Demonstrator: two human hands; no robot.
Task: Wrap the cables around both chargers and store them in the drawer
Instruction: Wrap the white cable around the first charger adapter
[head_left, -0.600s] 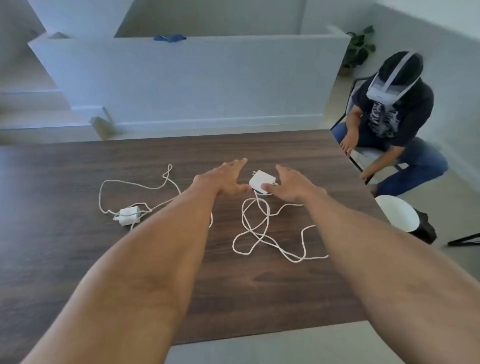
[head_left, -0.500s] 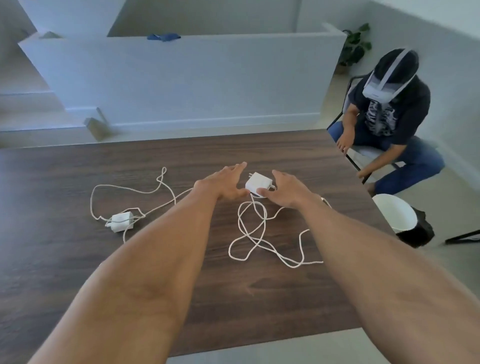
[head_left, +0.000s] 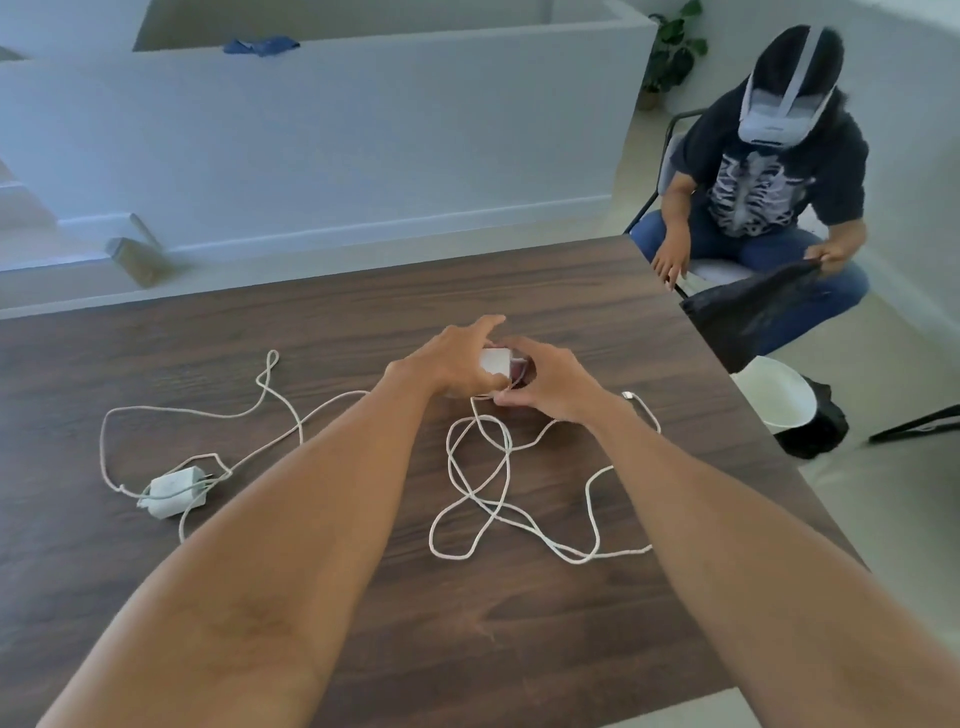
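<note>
Two chargers on tabletop (head_left: 363, 623). Second charger (head_left: 174, 491) lies loose well left of the held one, its cable (head_left: 208, 415) sprawled around it. Left hand (head_left: 447, 364) and right hand (head_left: 545, 384) both clamped on first charger (head_left: 494, 361) (mostly hidden by fingers); its cable (head_left: 488, 499) loops just below, toward the person.

Dark brown wood-grain desk (head_left: 519, 623), white chargers (head_left: 175, 491) trailing white cables (head_left: 483, 499), blue cloth (head_left: 262, 45) lying on white wall (head_left: 337, 140), skeleton-print black shirt (head_left: 753, 192)
</note>
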